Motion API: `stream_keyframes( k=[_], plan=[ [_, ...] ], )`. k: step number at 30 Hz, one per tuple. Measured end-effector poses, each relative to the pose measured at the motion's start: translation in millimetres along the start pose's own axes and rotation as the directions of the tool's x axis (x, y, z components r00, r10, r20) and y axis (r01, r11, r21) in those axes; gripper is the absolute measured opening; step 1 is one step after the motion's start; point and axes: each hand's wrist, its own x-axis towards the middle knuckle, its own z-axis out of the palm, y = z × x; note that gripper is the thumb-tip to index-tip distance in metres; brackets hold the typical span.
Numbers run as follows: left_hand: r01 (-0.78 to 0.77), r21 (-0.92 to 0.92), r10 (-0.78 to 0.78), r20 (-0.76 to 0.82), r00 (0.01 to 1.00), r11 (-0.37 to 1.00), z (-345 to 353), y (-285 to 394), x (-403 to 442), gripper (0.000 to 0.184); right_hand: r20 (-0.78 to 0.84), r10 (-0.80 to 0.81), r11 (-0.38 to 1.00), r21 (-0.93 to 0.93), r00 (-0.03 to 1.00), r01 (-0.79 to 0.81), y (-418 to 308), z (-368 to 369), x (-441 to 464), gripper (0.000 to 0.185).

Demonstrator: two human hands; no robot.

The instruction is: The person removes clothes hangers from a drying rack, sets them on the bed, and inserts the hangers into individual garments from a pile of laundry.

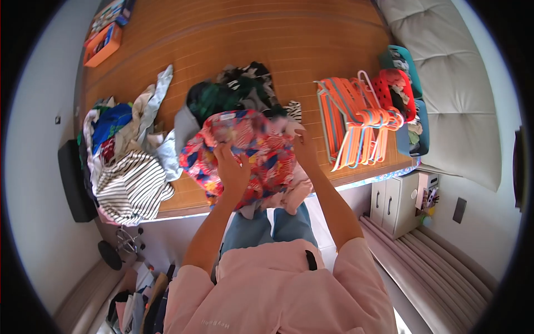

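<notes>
A red garment with a colourful pattern (261, 158) lies spread at the near edge of the wooden surface, partly over a pink cloth (297, 192). My left hand (233, 167) rests on its left part, fingers apart. At the garment's right side is my right hand (303, 146), its fingers bent at the cloth's edge; whether they pinch it is too blurred to tell. Behind the garment sits a heap of dark green and black clothes (233, 92). Another pile with a black-and-white striped garment (133, 186) lies to the left.
Orange hangers (356, 122) are stacked on the right of the wooden surface (250, 33). Beyond them stand a red basket (410, 94) and teal baskets (414, 61) holding clothes. An orange box (105, 47) is at the far left. A white cabinet (397, 206) stands below right.
</notes>
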Motion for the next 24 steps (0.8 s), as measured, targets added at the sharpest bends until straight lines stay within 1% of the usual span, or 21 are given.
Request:
stream_keyframes(
  k=[1, 3, 4, 5, 6, 7, 8, 10, 11, 12, 13, 15, 16, 17, 18, 20, 21, 23, 24],
  plan=[
    [0.022, -0.098, -0.017, 0.049, 0.999, 0.995, 18, 9, -5, 0.038, -0.118, -0.138, 0.990, -0.042, 0.983, 0.134, 17, -16, 1, 0.035],
    [-0.071, -0.153, 0.091, 0.128, 0.988, 0.986, 50, 35, -9, 0.036, -0.299, -0.204, 0.957, -0.263, 0.932, 0.125, 42, -65, 13, 0.036],
    [-0.114, -0.182, 0.144, 0.164, 0.976, 0.977, 64, 53, -9, 0.035, -0.375, -0.247, 0.924, -0.368, 0.894, 0.101, 44, -87, 18, 0.037],
    [-0.120, -0.252, 0.180, 0.229, 0.957, 0.960, 79, 69, -7, 0.033, -0.438, -0.174, 0.929, -0.370, 0.882, 0.000, 30, -111, 20, 0.039],
    [-0.152, -0.266, 0.220, 0.250, 0.943, 0.952, 98, 83, -6, 0.033, -0.498, -0.106, 0.926, -0.365, 0.861, -0.098, 19, -133, 24, 0.042],
    [-0.181, -0.280, 0.258, 0.268, 0.928, 0.943, 118, 97, -5, 0.032, -0.525, -0.181, 0.885, -0.456, 0.831, -0.096, 26, -148, 28, 0.051],
    [-0.210, -0.294, 0.295, 0.285, 0.912, 0.932, 136, 111, -5, 0.031, -0.495, -0.177, 0.864, -0.492, 0.851, -0.107, 31, -159, 31, 0.053],
    [-0.172, -0.390, 0.298, 0.290, 0.909, 0.905, 169, 144, -6, 0.028, -0.430, -0.166, 0.817, -0.563, 0.887, -0.120, 40, -175, 37, 0.055],
    [-0.157, -0.439, 0.308, 0.298, 0.903, 0.885, 187, 155, -4, 0.027, -0.352, -0.153, 0.772, -0.626, 0.923, -0.111, 46, -180, 40, 0.057],
    [-0.142, -0.488, 0.320, 0.303, 0.898, 0.861, 207, 164, -3, 0.026, -0.360, -0.215, 0.767, -0.637, 0.908, -0.070, 44, -181, 39, 0.054],
    [-0.061, -0.502, 0.270, 0.355, 0.895, 0.863, 224, 172, -2, 0.026, -0.353, -0.243, 0.764, -0.643, 0.904, -0.046, 46, -181, 39, 0.051],
    [0.010, -0.525, 0.233, 0.396, 0.888, 0.851, 251, 184, -1, 0.026, -0.323, -0.273, 0.745, -0.667, 0.906, -0.014, 53, -177, 40, 0.045],
    [0.046, -0.534, 0.215, 0.416, 0.884, 0.844, 265, 187, -1, 0.026, -0.295, -0.294, 0.752, -0.659, 0.909, 0.029, 53, -175, 39, 0.047],
    [0.184, -0.566, 0.163, 0.507, 0.847, 0.803, 278, 188, -1, 0.027, -0.295, -0.320, 0.801, -0.591, 0.900, 0.091, 53, -175, 36, 0.048],
    [0.234, -0.585, 0.149, 0.531, 0.834, 0.776, 288, 190, 0, 0.028, -0.297, -0.344, 0.842, -0.518, 0.891, 0.152, 52, -176, 32, 0.050],
    [0.329, -0.618, 0.126, 0.575, 0.808, 0.714, 305, 192, 0, 0.030, -0.353, -0.291, 0.905, -0.403, 0.889, 0.136, 51, -177, 29, 0.051],
    [0.380, -0.621, 0.118, 0.610, 0.784, 0.685, 303, 199, 3, 0.030, -0.377, -0.262, 0.930, -0.344, 0.888, 0.128, 51, -177, 28, 0.051],
    [0.482, -0.618, 0.111, 0.678, 0.726, 0.622, 293, 218, 12, 0.031, -0.376, -0.104, 0.993, -0.085, 0.921, 0.078, 49, -179, 26, 0.050],
    [0.555, -0.599, 0.058, 0.708, 0.704, 0.577, 297, 221, 11, 0.029, -0.359, -0.026, 0.998, 0.046, 0.933, 0.045, 48, -179, 26, 0.050]
  ],
)
